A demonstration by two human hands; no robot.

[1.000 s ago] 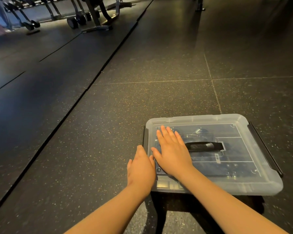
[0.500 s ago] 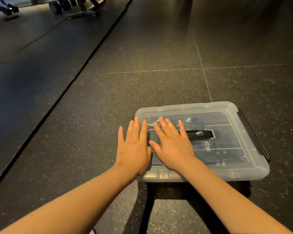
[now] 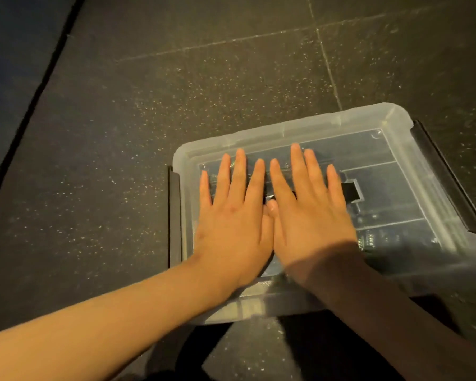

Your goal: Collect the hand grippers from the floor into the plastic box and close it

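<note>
My two bare forearms reach forward from the bottom edge, the right one partly in shadow. Both hands lie flat, palms down, on the lid of the plastic box (image 3: 396, 125). My left hand (image 3: 231, 215) has its fingers straight and a little spread, gripping nothing, only pressing on the lid's left part. My right hand (image 3: 311, 215) lies just beside it, fingers equally straight, and the inner edges of the two hands touch along the thumbs. Between and under my hands runs the black carry handle (image 3: 351, 189) set into the lid; only its right end shows past my little finger.

The box sits on the floor (image 3: 204, 78) with the lid on top of it. Through the cloudy plastic I see dark shapes inside, too blurred to tell as hand grippers. A black latch (image 3: 174, 215) runs along the box's left side, and another black latch (image 3: 448, 177) along the right side.

Beyond the box, the dark speckled rubber floor shows pale seams between its tiles. A dark groove crosses the far left.
</note>
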